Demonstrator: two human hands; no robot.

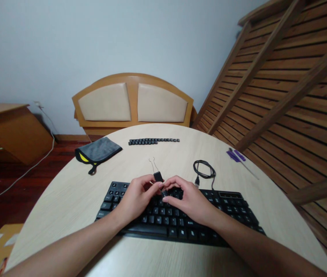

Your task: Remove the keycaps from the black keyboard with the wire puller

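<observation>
A wire keycap puller [158, 176] with a black handle is pinched in my left hand [140, 193], its two thin wires pointing away from me. Close beside it, my right hand [186, 197] has thumb and fingers closed around a small dark piece that looks like a keycap [164, 193], partly hidden by the fingers. Both hands are above a black keyboard [148, 230]. Its upper left shows several bare switch spots where caps are off. Loose keycaps [143, 141] lie in two rows at the far side of the table.
A grey cloth [101, 149] with black edging and a yellow underside lies at the left of the round table [73, 215]. The coiled USB cable [205, 169] rests behind the keyboard. A purple-handled brush-like tool [235, 155] is at the right edge, near wooden slats [281, 92].
</observation>
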